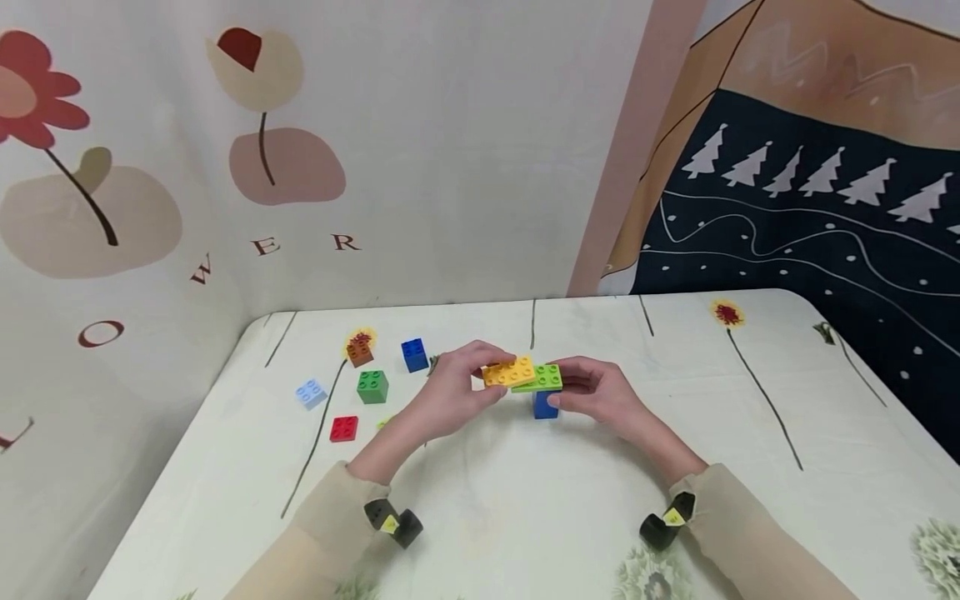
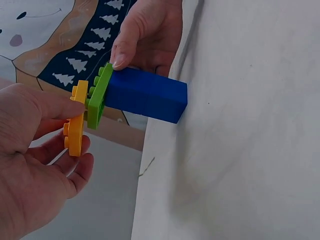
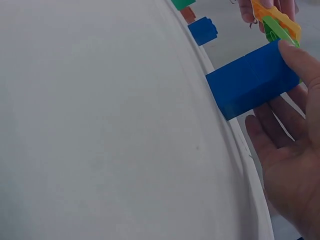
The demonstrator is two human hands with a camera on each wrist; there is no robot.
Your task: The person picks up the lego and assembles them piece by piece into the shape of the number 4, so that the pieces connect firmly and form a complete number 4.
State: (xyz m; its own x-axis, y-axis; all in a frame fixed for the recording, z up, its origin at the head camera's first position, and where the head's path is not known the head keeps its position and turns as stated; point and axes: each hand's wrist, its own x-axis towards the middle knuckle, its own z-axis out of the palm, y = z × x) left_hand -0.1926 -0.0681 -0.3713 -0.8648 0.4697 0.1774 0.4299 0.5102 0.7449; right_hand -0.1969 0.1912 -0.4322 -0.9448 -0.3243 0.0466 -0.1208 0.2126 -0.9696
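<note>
A yellow flat toy building brick [image 1: 508,372] is pinched between the thumb and fingers of my left hand [image 1: 454,390]. It overlaps the left part of a lime green flat brick [image 1: 549,377], and in the left wrist view the yellow brick [image 2: 76,120] sits slightly askew along the green studs. Under the green brick stands a tall blue block [image 2: 147,94], upright on the table. My right hand [image 1: 603,395] holds the blue block near its top, thumb [image 3: 300,60] on the near face and fingers behind. The green brick sticks out to the left past the blue block.
Left of my left hand lie loose bricks on the white table cover [image 1: 480,517]: brown [image 1: 359,352], dark blue [image 1: 414,355], green [image 1: 372,387], light blue [image 1: 311,394] and red [image 1: 343,428]. A lime piece [image 1: 383,422] is partly hidden by my left forearm. A printed cloth hangs behind.
</note>
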